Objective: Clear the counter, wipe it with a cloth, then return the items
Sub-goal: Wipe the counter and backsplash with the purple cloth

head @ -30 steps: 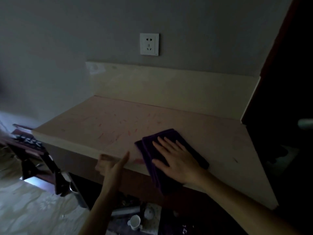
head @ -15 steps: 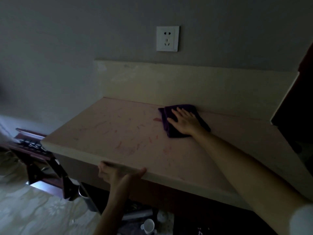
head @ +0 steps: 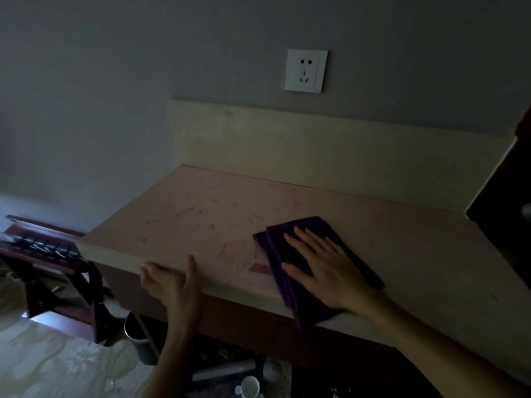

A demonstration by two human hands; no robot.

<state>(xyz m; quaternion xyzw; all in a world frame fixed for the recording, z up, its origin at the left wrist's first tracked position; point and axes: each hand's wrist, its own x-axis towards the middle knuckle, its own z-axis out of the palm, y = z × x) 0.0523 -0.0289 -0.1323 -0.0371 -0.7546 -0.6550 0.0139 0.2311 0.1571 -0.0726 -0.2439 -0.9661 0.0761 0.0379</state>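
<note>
Cloth (head: 310, 262) lies folded at worktop (head: 201, 214) front edge, hanging over a bit. Soft, light, prob. bunches; best held flat-palmed. R hand (head: 324, 268) presses it, fingers straight; L hand (head: 169, 282) grips the edge.

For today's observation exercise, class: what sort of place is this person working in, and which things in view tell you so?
Probably a dim room at home, perhaps a kitchen corner. A pale counter with a raised backsplash sits below a wall socket, and a white cup waits on the floor.
</note>
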